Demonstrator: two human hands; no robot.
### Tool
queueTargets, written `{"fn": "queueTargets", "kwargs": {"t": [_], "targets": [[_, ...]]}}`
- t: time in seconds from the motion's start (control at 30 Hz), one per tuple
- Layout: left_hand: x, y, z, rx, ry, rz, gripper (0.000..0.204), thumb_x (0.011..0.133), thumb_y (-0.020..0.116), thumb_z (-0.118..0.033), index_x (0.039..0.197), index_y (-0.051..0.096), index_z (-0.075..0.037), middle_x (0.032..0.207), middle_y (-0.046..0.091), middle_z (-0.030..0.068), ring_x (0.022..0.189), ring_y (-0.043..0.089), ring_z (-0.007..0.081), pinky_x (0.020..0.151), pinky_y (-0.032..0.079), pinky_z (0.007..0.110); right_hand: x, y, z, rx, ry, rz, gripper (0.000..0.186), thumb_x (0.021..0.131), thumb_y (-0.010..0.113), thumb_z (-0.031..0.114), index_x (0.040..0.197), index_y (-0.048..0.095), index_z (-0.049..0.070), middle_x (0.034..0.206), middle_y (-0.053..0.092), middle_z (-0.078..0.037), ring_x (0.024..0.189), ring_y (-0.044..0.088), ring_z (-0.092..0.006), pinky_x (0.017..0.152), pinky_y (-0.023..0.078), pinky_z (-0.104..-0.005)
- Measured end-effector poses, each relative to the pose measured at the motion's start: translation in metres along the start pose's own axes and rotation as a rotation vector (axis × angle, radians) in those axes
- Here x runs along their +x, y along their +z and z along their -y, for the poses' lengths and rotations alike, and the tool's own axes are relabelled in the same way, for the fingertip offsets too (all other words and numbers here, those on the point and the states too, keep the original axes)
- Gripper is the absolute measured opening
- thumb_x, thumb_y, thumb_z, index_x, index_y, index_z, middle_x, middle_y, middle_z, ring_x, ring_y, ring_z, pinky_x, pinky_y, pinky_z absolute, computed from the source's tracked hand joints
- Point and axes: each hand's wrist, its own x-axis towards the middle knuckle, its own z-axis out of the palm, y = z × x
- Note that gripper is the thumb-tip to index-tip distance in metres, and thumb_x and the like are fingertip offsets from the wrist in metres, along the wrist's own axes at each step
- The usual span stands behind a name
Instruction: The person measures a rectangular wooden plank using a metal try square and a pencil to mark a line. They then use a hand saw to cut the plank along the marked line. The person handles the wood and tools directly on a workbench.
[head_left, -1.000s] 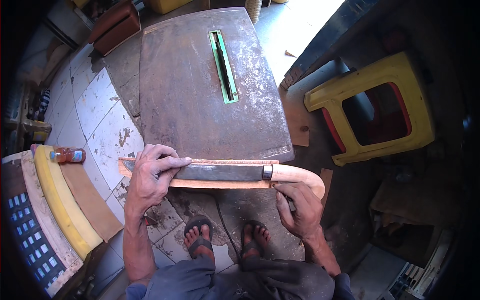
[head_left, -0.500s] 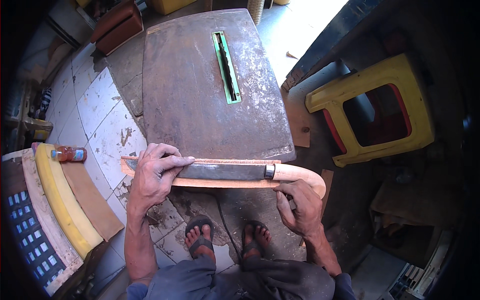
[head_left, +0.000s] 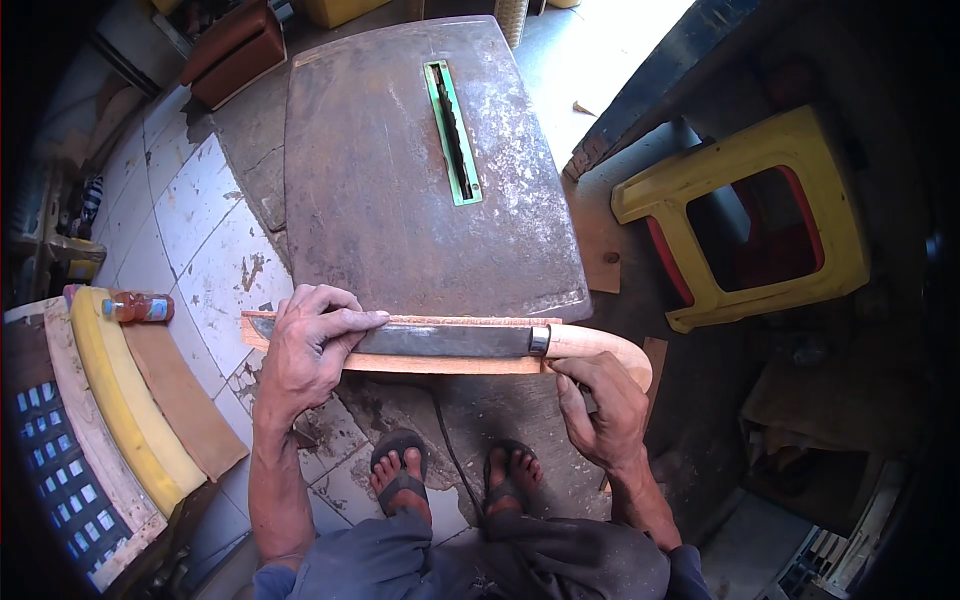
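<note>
A long knife with a dark blade [head_left: 450,341] and a curved pale wooden handle [head_left: 600,346] lies flat along a narrow wooden board [head_left: 440,366]. My left hand [head_left: 308,345] is closed over the blade's tip end, pressing blade and board together with the thumb along the top. My right hand [head_left: 602,408] is beside the handle, just below the metal collar [head_left: 539,342]. Its thumb and forefinger are closed in a pinch at the board's lower edge; whatever small thing they hold is mostly hidden. The board's far edge is at the near edge of a metal saw table [head_left: 370,200].
A green-framed slot [head_left: 453,135] runs through the saw table. To the right, a yellow stool [head_left: 745,215] lies tipped. On the left are a bottle [head_left: 138,307], curved wooden boards [head_left: 130,385] and a dark crate [head_left: 70,470]. A black cable [head_left: 447,445] crosses the floor between my feet.
My right hand has shifted slightly up and left, its fingertips now closer to the knife's collar. My left hand, the knife and the board have stayed almost still.
</note>
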Motion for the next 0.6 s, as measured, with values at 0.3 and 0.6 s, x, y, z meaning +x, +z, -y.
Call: {"fn": "queueTargets", "kwargs": {"t": [0.3, 0.6], "targets": [[0.0012, -0.0012, 0.0022, 0.007, 0.006, -0.008, 0.030, 0.087, 0.075, 0.002, 0.111, 0.084, -0.012, 0.104, 0.070, 0.0065, 0.102, 0.062, 0.0265, 0.094, 0.049, 0.038, 0.0008, -0.0016, 0.0012, -0.012, -0.010, 0.014, 0.019, 0.086, 0.076, -0.003, 0.104, 0.072, -0.001, 0.090, 0.072, -0.014, 0.082, 0.070, -0.0307, 0.074, 0.055, -0.0404], [0.0015, 0.0000, 0.0014, -0.002, 0.014, -0.016, 0.031, 0.086, 0.074, 0.003, 0.111, 0.084, -0.012, 0.104, 0.070, 0.0067, 0.102, 0.062, 0.0268, 0.094, 0.049, 0.038, 0.0013, -0.0004, 0.0003, -0.018, -0.020, 0.021, 0.018, 0.086, 0.076, -0.003, 0.104, 0.072, -0.001, 0.089, 0.072, -0.014, 0.080, 0.068, -0.0305, 0.073, 0.054, -0.0405]]}}
